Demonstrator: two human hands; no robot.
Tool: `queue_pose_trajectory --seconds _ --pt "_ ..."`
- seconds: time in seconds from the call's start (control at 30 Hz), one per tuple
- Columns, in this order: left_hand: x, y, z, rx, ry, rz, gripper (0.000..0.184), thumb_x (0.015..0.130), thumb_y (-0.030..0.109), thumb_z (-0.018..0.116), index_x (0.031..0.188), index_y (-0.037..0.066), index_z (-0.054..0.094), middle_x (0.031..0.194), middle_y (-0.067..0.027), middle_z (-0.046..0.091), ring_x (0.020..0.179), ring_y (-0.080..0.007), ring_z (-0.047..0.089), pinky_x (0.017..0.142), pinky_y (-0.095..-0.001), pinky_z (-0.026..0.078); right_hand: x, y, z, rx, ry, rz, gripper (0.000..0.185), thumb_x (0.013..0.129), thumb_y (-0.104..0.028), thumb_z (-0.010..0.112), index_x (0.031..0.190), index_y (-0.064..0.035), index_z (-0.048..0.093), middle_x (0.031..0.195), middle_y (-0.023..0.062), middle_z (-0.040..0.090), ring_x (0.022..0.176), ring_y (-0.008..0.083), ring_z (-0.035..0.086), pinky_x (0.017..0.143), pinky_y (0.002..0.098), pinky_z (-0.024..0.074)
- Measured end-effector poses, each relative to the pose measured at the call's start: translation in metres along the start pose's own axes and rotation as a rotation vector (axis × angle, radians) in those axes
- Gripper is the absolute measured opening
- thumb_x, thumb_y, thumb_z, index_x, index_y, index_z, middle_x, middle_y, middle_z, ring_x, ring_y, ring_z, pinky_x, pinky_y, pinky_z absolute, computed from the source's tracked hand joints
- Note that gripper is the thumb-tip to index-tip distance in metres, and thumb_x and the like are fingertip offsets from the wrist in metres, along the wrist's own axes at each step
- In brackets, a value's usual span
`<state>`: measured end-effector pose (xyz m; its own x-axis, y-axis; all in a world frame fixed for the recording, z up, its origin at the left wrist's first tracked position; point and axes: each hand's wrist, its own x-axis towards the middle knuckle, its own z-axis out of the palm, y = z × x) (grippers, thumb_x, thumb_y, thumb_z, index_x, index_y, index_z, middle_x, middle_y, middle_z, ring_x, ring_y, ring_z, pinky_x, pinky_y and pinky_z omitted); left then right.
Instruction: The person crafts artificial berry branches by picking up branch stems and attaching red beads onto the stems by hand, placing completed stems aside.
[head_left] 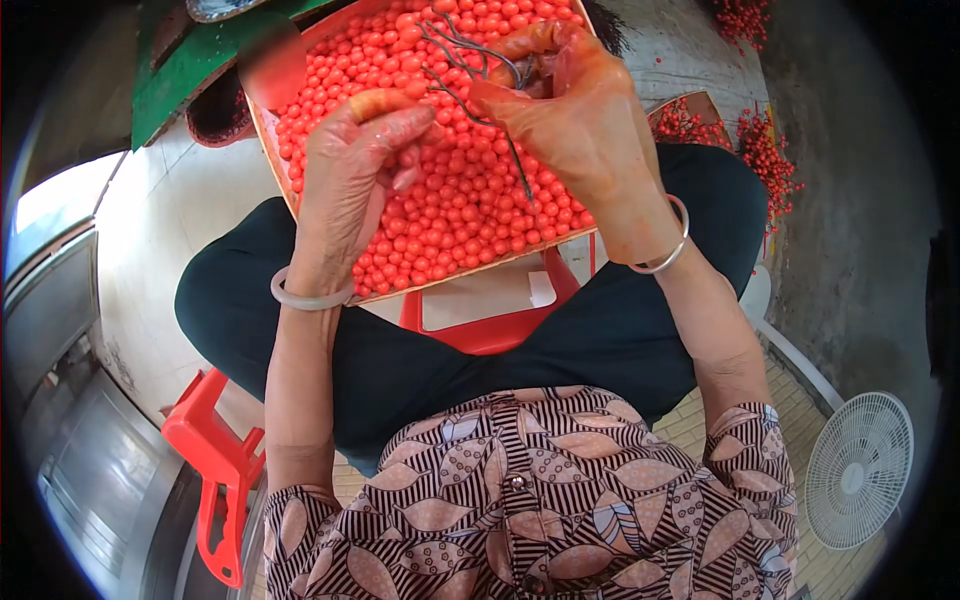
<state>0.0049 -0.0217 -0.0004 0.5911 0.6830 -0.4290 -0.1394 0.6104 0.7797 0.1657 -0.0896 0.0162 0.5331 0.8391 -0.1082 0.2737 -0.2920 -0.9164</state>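
A shallow box (480,267) full of loose red berry-like beads (450,215) sits in front of me, above my knees. My right hand (585,120), its skin stained orange-red, is closed around a dark branched stem (465,105) over the far right part of the box. The stem's thin twigs spread left and down across the beads. My left hand (365,150) hovers over the left part of the box, thumb and fingers curled together in a pinch. Red shows at those fingertips, but whether a bead is between them I cannot make out.
A red stool (490,338) stands under the box, and another red plastic stool (210,430) is at the left. Red berry sprays (768,165) lie at the right. A white fan (855,470) stands lower right. A green board (200,75) is upper left.
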Motion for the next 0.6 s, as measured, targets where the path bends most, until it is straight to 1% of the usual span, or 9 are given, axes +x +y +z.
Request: queue_pose_trajectory --seconds 0.07,0.1,0.17,0.2,0.27,0.37,0.47,0.57,0.6 --pt "-0.001 0.005 -0.005 -0.005 0.044 0.079 0.013 0.080 0.005 0.062 0.091 -0.001 0.060 0.076 -0.0078 0.062 0.057 -0.0050 0.050 0.045 -0.0160 0.035 -0.002 -0.003 -0.002 0.015 -0.029 0.044 0.031 0.067 -0.014 0.075 0.086 -0.0006 0.055 0.072 0.0064 0.060 0.065 0.0098 0.056 0.055 0.0242 0.0455" --pt "-0.002 0.007 -0.007 -0.014 0.024 0.116 0.012 0.080 0.005 0.061 0.091 -0.001 0.060 0.077 -0.0081 0.062 0.057 -0.0046 0.050 0.045 -0.0160 0.036 -0.003 -0.015 -0.005 -0.055 -0.056 0.069 0.026 0.069 -0.013 0.072 0.084 -0.0006 0.054 0.070 0.0067 0.059 0.063 0.0105 0.056 0.054 0.0250 0.0453" --pt "-0.002 0.009 -0.005 -0.001 0.053 0.151 0.013 0.081 0.005 0.061 0.093 -0.001 0.060 0.077 -0.0086 0.063 0.058 -0.0046 0.050 0.046 -0.0162 0.036 -0.006 -0.045 -0.013 -0.194 -0.115 0.118 0.019 0.074 -0.010 0.067 0.080 -0.0005 0.052 0.067 0.0073 0.056 0.059 0.0118 0.054 0.052 0.0266 0.0447" --pt "-0.002 0.009 -0.004 0.005 0.068 0.168 0.014 0.081 0.005 0.061 0.094 -0.002 0.060 0.078 -0.0089 0.063 0.058 -0.0046 0.050 0.046 -0.0164 0.036 -0.008 -0.040 -0.009 -0.193 -0.111 0.090 0.021 0.073 -0.011 0.068 0.082 -0.0002 0.052 0.068 0.0087 0.056 0.061 0.0135 0.055 0.054 0.0279 0.0453" --pt "0.001 0.004 -0.005 -0.010 0.037 0.124 0.016 0.082 0.004 0.059 0.097 -0.003 0.060 0.080 -0.0095 0.063 0.060 -0.0054 0.051 0.049 -0.0171 0.038 -0.010 -0.028 0.000 -0.192 -0.104 0.033 0.026 0.070 -0.013 0.069 0.085 0.0003 0.052 0.070 0.0114 0.056 0.063 0.0170 0.057 0.056 0.0304 0.0464" --pt "0.005 -0.007 -0.008 -0.044 -0.021 0.080 0.016 0.084 0.005 0.057 0.098 -0.003 0.060 0.083 -0.0083 0.064 0.063 -0.0065 0.052 0.052 -0.0177 0.040 -0.012 -0.022 0.004 -0.288 -0.117 -0.103 0.029 0.070 -0.013 0.068 0.089 0.0007 0.052 0.076 0.0151 0.058 0.069 0.0247 0.059 0.060 0.0333 0.0471" --pt "0.001 -0.004 -0.004 -0.052 -0.012 0.068 0.015 0.084 0.005 0.057 0.097 -0.003 0.061 0.083 -0.0073 0.064 0.064 -0.0064 0.053 0.053 -0.0179 0.040 -0.011 -0.020 0.002 -0.370 -0.165 -0.096 0.031 0.069 -0.015 0.068 0.090 0.0017 0.052 0.079 0.0183 0.058 0.074 0.0305 0.058 0.064 0.0347 0.0469" --pt "0.002 -0.005 -0.006 -0.020 -0.051 0.067 0.015 0.083 0.005 0.058 0.095 -0.003 0.061 0.084 -0.0071 0.064 0.065 -0.0061 0.053 0.053 -0.0183 0.039 -0.008 -0.023 -0.003 -0.342 -0.234 -0.021 0.031 0.069 -0.015 0.067 0.091 0.0017 0.052 0.082 0.0187 0.058 0.076 0.0311 0.058 0.065 0.0356 0.0469" --pt "0.002 -0.005 -0.005 -0.009 -0.065 0.071 0.015 0.083 0.006 0.059 0.095 -0.003 0.061 0.085 -0.0071 0.064 0.066 -0.0061 0.054 0.053 -0.0183 0.039 -0.009 -0.020 -0.004 -0.336 -0.206 -0.093 0.031 0.069 -0.014 0.067 0.091 0.0019 0.052 0.081 0.0185 0.058 0.075 0.0308 0.058 0.065 0.0356 0.0468"
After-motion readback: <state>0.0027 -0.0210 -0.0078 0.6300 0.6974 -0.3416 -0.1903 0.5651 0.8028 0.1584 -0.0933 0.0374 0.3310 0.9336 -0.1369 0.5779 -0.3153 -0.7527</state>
